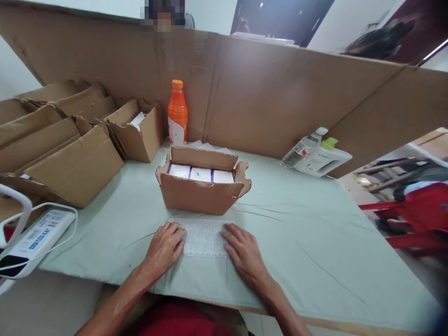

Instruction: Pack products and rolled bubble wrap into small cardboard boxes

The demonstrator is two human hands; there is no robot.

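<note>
1. Head view: the bubble wrap [205,239] lies at the frame's lower centre, flat on the table [315,242].
2. The left hand [166,245] and right hand [244,249] rest unclenched on its opposite ends, gripping nothing, probably to keep it flat.
3. An open box [196,198] stands upright at the frame's centre, just beyond the wrap, leaving the white packs [200,175] inside visible and presumably within reach.

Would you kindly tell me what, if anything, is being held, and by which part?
The left hand and right hand touch the left and right ends of the bubble wrap on the table; whether they grip or press it cannot be told.
</note>
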